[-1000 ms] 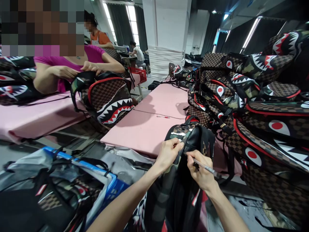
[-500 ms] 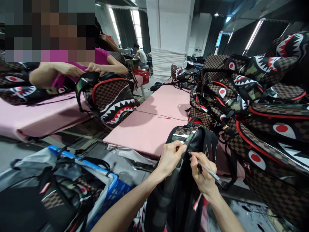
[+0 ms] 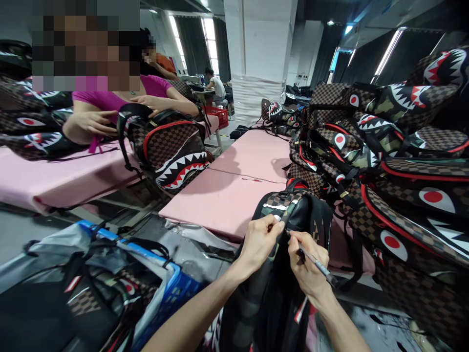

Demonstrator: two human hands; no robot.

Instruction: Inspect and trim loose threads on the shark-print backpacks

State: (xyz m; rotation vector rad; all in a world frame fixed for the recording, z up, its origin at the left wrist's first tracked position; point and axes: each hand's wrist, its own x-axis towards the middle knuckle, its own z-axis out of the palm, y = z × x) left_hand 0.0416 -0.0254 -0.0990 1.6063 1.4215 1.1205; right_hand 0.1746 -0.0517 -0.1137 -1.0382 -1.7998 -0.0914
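Observation:
A black backpack (image 3: 271, 288) with brown check and camouflage panels stands upright in front of me, its top against the pink table. My left hand (image 3: 261, 239) is closed, thumb and forefinger pinching the edge of the backpack near its top. Close beside it, my right hand (image 3: 309, 256) grips a slim pen (image 3: 318, 266) with a clear, greyish barrel. The pen's tip points at the backpack's seam, between my two hands. Exactly what the tip touches is too small to make out.
Patterned backpacks (image 3: 395, 195) are heaped on the right. A red-and-white pen (image 3: 252, 179) lies on the pink table (image 3: 220, 200). At lower left stands a blue crate (image 3: 172, 288) of bags. Across from me, a co-worker in a magenta top (image 3: 157, 85) sits behind another backpack (image 3: 176, 151).
My hands stay almost in place at the backpack's seam. Across from me, the co-worker's hands have moved apart, one coming off the backpack there.

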